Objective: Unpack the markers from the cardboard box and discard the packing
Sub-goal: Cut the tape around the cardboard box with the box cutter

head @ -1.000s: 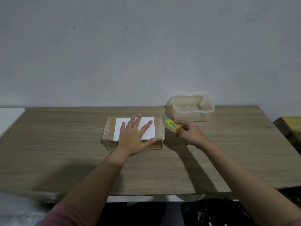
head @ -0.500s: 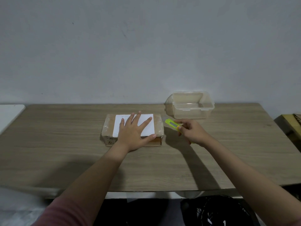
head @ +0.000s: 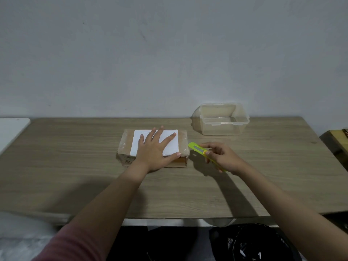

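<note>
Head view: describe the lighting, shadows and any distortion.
Head view: dim, even light; soft shadows fall toward the viewer from the cardboard box, left hand and right hand holding the utility knife; the table edges look skewed by the wide angle.

1. Dim, flat light in here; the wall (head: 169,53) looks grey and grainy.
2. Soft arm shadows fall across the table (head: 188,194).
3. Table edges bow slightly; the bottom corners go murky.
</note>
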`<move>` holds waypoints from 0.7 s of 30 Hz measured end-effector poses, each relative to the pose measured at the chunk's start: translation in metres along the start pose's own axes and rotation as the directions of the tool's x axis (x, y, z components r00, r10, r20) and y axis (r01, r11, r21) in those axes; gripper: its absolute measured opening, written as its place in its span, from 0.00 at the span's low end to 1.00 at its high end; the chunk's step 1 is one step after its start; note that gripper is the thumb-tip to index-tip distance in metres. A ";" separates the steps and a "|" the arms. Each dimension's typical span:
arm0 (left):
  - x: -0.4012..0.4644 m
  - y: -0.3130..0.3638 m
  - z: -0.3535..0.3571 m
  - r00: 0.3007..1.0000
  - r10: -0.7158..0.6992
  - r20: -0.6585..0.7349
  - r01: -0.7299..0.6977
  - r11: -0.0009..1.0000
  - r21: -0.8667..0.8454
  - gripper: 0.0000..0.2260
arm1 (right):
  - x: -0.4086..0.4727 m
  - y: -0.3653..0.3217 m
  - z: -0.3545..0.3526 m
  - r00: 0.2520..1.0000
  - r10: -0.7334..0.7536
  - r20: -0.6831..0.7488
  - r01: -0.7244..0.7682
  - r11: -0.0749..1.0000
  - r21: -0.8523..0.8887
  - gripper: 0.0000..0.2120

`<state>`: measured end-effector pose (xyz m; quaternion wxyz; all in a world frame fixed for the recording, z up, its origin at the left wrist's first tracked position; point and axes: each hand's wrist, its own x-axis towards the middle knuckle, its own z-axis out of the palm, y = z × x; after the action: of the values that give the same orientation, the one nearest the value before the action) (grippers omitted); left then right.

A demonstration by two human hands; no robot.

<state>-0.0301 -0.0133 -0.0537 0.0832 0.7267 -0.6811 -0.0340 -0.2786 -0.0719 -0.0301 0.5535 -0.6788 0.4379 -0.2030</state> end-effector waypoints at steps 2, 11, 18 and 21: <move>0.000 0.000 0.000 1.000 0.006 -0.002 -0.006 1.000 -0.004 0.34 | -0.001 0.000 0.001 1.000 -0.011 -0.004 0.011 1.000 0.006 0.15; 0.002 -0.001 -0.001 1.000 -0.003 0.018 0.004 1.000 -0.012 0.34 | -0.016 0.005 -0.002 1.000 -0.011 0.026 0.012 0.999 -0.034 0.15; 0.000 0.002 -0.004 0.999 -0.016 0.038 0.017 1.000 -0.020 0.36 | -0.033 0.007 0.003 1.000 -0.029 0.001 0.029 0.996 -0.085 0.16; -0.001 0.004 -0.005 0.999 -0.022 0.046 0.023 1.000 -0.018 0.36 | -0.039 0.005 0.006 0.999 -0.033 -0.022 0.031 0.996 -0.082 0.16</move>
<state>-0.0330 -0.0123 -0.0485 0.0740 0.7325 -0.6743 -0.0580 -0.2968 -0.0369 -0.0283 0.5167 -0.7054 0.4414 -0.2018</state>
